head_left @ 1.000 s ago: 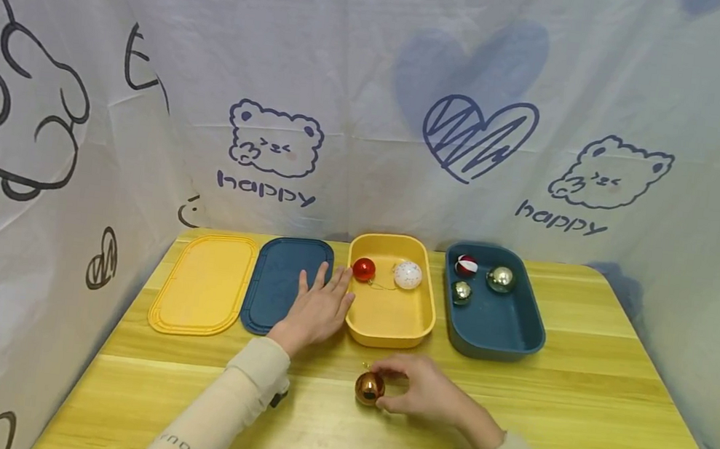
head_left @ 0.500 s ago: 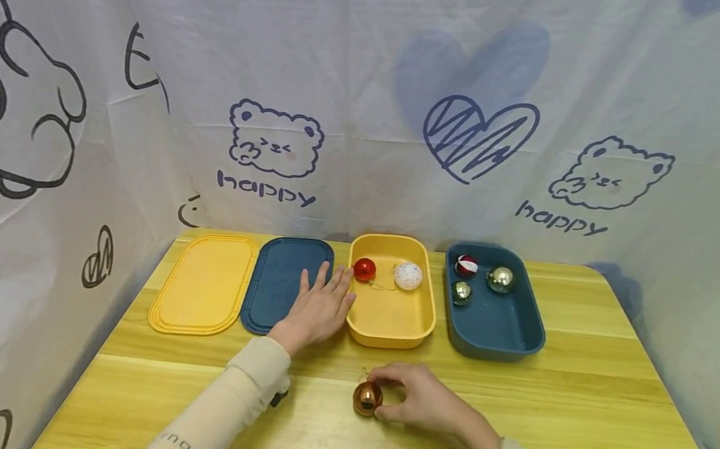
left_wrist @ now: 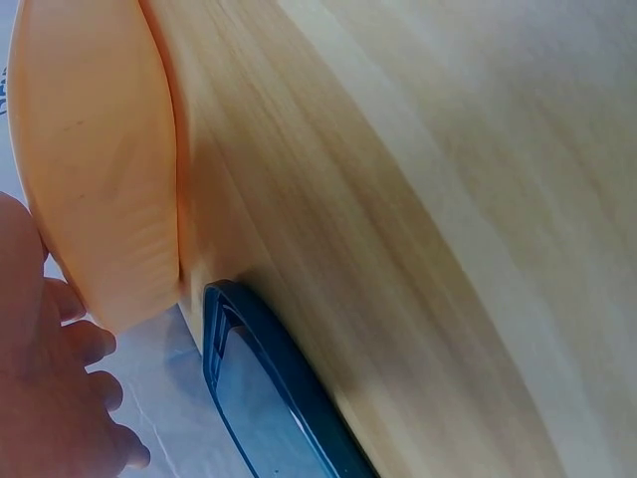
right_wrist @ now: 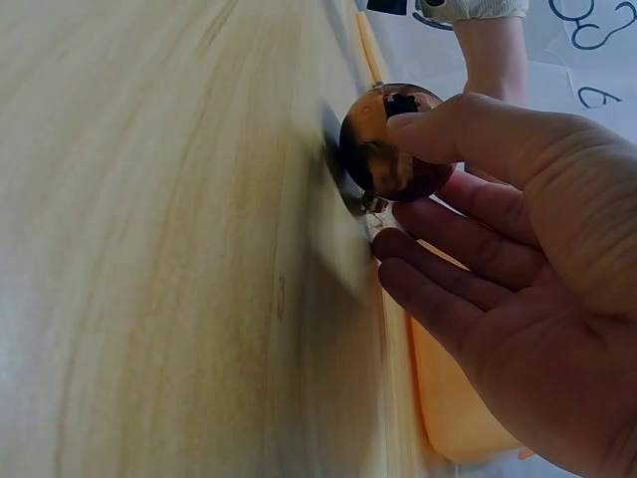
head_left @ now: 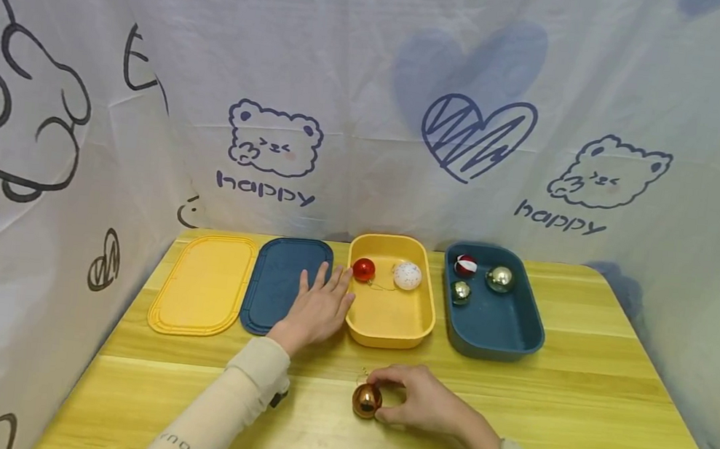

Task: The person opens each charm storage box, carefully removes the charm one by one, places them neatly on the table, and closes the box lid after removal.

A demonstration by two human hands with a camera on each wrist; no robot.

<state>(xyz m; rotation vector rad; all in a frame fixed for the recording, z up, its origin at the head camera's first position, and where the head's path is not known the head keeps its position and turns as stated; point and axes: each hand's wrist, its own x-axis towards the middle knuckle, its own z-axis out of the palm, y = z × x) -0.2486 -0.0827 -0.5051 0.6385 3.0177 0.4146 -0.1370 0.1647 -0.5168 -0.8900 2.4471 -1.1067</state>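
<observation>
A shiny copper Christmas ball (head_left: 367,401) is pinched between the thumb and fingers of my right hand (head_left: 427,403), low over the table in front of the yellow box (head_left: 387,341). In the right wrist view the thumb lies across the copper ball (right_wrist: 383,159), its gold cap and loop pointing down at the fingers. With fingers straight and spread, my left hand (head_left: 318,308) touches the left rim of the yellow box and hangs over the blue lid (head_left: 268,310). Inside that box lie a red ball (head_left: 364,269) and a white speckled ball (head_left: 407,275).
Right of the yellow box stands a blue box (head_left: 498,352) holding a red-and-white ball (head_left: 465,265) and two gold balls, one larger (head_left: 501,279). A yellow lid (head_left: 202,288) lies flat at the far left. A printed cloth (head_left: 372,109) hangs behind the table.
My right hand has drawn the copper ball slightly toward me, away from the yellow box. The left hand keeps its place at the box rim.
</observation>
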